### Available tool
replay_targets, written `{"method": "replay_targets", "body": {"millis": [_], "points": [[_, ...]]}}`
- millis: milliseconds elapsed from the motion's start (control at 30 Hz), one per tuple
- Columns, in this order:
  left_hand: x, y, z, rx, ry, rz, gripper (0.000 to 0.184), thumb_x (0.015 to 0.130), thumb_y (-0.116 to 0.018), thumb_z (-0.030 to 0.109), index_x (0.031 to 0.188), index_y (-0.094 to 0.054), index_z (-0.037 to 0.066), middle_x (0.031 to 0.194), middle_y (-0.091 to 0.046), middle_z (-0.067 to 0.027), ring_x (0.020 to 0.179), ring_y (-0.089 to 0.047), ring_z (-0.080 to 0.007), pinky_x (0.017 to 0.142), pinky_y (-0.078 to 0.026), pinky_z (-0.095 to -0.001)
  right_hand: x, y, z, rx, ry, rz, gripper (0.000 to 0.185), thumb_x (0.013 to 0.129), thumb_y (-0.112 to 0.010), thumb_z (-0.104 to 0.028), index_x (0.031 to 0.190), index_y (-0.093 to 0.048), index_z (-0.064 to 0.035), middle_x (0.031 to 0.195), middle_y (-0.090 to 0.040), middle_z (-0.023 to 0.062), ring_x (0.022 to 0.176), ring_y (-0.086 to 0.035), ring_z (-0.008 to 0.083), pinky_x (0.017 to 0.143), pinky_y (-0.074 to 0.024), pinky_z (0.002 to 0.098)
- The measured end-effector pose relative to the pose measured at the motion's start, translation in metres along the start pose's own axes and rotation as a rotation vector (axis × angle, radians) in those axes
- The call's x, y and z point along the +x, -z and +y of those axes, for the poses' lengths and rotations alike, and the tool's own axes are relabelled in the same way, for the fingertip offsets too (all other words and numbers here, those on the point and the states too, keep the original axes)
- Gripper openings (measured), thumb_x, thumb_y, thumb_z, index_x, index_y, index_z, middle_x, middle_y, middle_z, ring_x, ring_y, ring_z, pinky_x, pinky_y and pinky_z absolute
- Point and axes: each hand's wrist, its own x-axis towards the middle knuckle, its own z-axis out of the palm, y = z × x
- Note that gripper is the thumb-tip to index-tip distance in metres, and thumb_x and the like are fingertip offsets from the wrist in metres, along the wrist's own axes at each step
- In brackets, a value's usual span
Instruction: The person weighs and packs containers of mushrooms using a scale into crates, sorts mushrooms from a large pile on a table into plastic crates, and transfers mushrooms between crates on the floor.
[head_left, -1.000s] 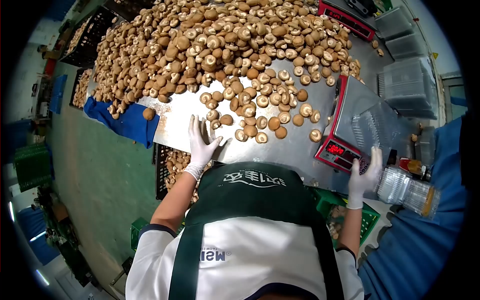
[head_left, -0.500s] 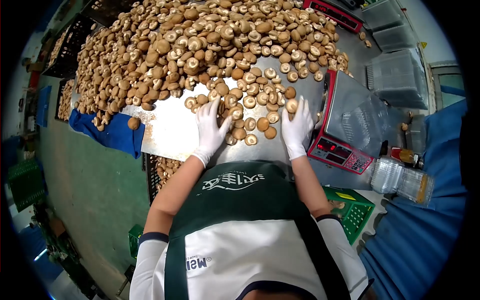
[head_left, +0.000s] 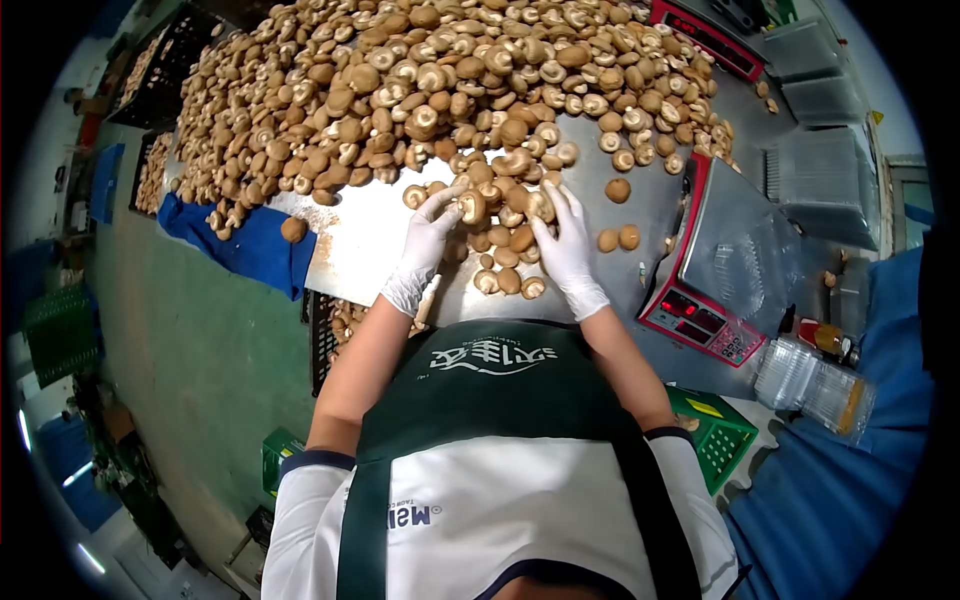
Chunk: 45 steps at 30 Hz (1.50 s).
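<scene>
Both hands wear white gloves and are at a small cluster of brown mushrooms on the metal table. My left hand is at the cluster's left side, its fingers curved round a mushroom with a pale stem side showing. On the right side, my right hand has its thumb and fingers closed on another mushroom. Beyond the hands a large heap of mushrooms covers the far part of the table. A few single mushrooms lie right of my right hand.
A red scale with a clear plastic tray stands at the right. Stacked clear trays are beyond it. A second red scale is at the back. A blue cloth hangs over the left edge. Green crate lies below right.
My right hand has come from the scale to the cluster, and the clear tray now rests on the scale. My left hand has moved forward to the mushrooms. The cluster is drawn closer together.
</scene>
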Motion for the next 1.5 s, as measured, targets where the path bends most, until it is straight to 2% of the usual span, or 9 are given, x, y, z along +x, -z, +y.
{"method": "replay_targets", "body": {"millis": [100,167,333,533,700,833,967,1033,1500], "points": [[-0.018,0.012,0.006,-0.427,0.201,0.002,0.036,0.099,-0.049,0.017,0.133,-0.050,0.004,0.101,-0.063,-0.0060,0.081,-0.060,-0.0137,0.069,-0.052,-0.0247,-0.012,0.019,-0.006,-0.049,0.058,0.007,0.058,0.086,-0.066,-0.015,0.140,-0.046,-0.0085,0.138,-0.047,0.0171,0.129,-0.043,0.0332,0.109,-0.0336,0.0408],[-0.022,0.036,-0.012,-0.732,0.325,-0.070,0.034,0.102,-0.037,0.023,0.120,-0.050,-0.002,0.098,-0.062,-0.0131,0.079,-0.060,-0.0200,0.069,-0.054,-0.0299,-0.021,0.033,-0.004,-0.089,0.077,0.084,0.056,0.085,-0.064,-0.011,0.138,-0.048,-0.0068,0.137,-0.048,0.0172,0.129,-0.043,0.0325,0.111,-0.0314,0.0421],[-0.043,0.056,-0.019,-1.055,0.354,-0.104,0.037,0.102,-0.037,0.025,0.120,-0.048,-0.005,0.104,-0.062,-0.0168,0.083,-0.062,-0.0232,0.071,-0.055,-0.0322,-0.046,0.062,0.032,-0.405,0.076,0.265,0.061,0.085,-0.061,-0.008,0.142,-0.040,-0.0036,0.144,-0.040,0.0182,0.135,-0.034,0.0356,0.114,-0.0250,0.0463],[-0.064,0.063,-0.013,-0.647,0.214,0.047,0.048,0.097,-0.039,0.026,0.138,-0.043,0.002,0.126,-0.054,-0.0166,0.113,-0.056,-0.0269,0.088,-0.052,-0.0385,-0.046,0.066,0.079,-0.278,-0.155,0.402,0.070,0.089,-0.061,-0.016,0.147,-0.027,0.0022,0.150,-0.027,0.0295,0.140,-0.024,0.0421,0.115,-0.0208,0.0465],[-0.079,0.062,-0.021,-0.001,0.178,0.171,0.049,0.095,-0.058,0.030,0.134,-0.046,0.004,0.123,-0.053,-0.0120,0.108,-0.055,-0.0200,0.086,-0.051,-0.0323,-0.026,0.051,0.070,-0.109,-0.135,0.383,0.050,0.090,-0.060,-0.014,0.137,-0.047,-0.0016,0.133,-0.050,0.0178,0.125,-0.047,0.0311,0.106,-0.0363,0.0383],[-0.089,0.045,-0.025,0.921,-0.138,0.106,0.100,0.070,-0.085,0.035,0.146,-0.028,0.002,0.127,-0.046,-0.0207,0.113,-0.055,-0.0323,0.094,-0.048,-0.0382,-0.043,0.042,0.048,0.132,-0.112,0.122,0.054,0.090,-0.063,-0.013,0.140,-0.045,-0.0058,0.133,-0.046,0.0131,0.122,-0.047,0.0272,0.102,-0.0394,0.0365],[-0.095,0.025,-0.017,1.224,0.037,0.014,0.119,0.060,-0.088,0.042,0.150,-0.019,0.006,0.130,-0.040,-0.0237,0.114,-0.054,-0.0397,0.094,-0.049,-0.0425,-0.076,0.057,0.033,0.007,-0.113,-0.083,0.089,0.073,-0.080,-0.020,0.146,-0.031,-0.0036,0.136,-0.039,0.0157,0.121,-0.045,0.0292,0.102,-0.0401,0.0380],[-0.096,0.016,-0.022,1.219,-0.006,-0.022,0.121,0.059,-0.089,0.037,0.151,-0.016,0.009,0.128,-0.040,-0.0235,0.110,-0.056,-0.0393,0.091,-0.051,-0.0428,-0.089,0.056,0.030,-0.084,-0.034,-0.173,0.115,0.061,-0.089,-0.021,0.150,-0.018,-0.0020,0.139,-0.032,0.0200,0.124,-0.041,0.0329,0.103,-0.0394,0.0394],[-0.065,0.001,-0.034,0.690,-0.019,-0.056,0.124,0.064,-0.087,0.016,0.153,-0.002,0.008,0.134,-0.036,-0.0295,0.125,-0.042,-0.0432,0.110,-0.035,-0.0405,-0.033,-0.008,-0.006,0.025,0.083,-0.343,0.127,0.056,-0.091,-0.017,0.151,-0.009,-0.0019,0.142,-0.028,0.0237,0.132,-0.033,0.0385,0.112,-0.0303,0.0440]]}}
